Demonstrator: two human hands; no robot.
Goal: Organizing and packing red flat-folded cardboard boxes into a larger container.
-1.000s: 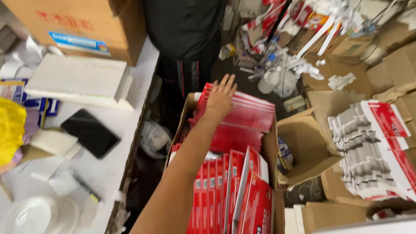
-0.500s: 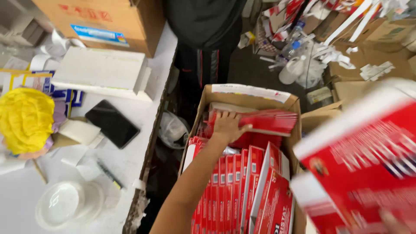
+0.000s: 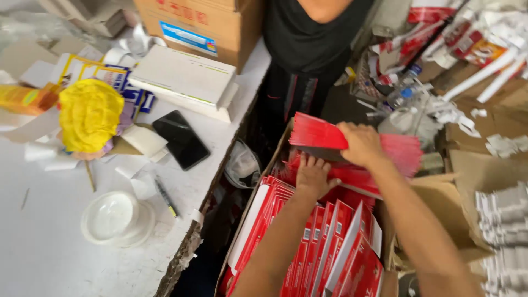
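Over carton [image 3: 250, 217]: right hand [image 3: 360, 144] grips red stack [image 3: 319, 135]; left hand [image 3: 313, 176] beneath.

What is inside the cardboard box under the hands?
The cardboard box holds red flat packs standing on edge. The left hand and right hand's stack cover the far end; the bottom is hidden.

A stack [image 3: 324, 135] of flat red packs, of glossy printed card, is gripped by the right hand [image 3: 360, 144]. Like glossy red card is touched by the left hand [image 3: 313, 176] inside a box [image 3: 434, 206] of matt brown corrugated cardboard. The surface [image 3: 44, 247] is seen as white and matt, its edge chipped and rough. A phone [image 3: 181, 138] shows smooth black glass. A lid [image 3: 113, 217] is of translucent white plastic. A yellow cloth [image 3: 91, 113] looks soft and crumpled.
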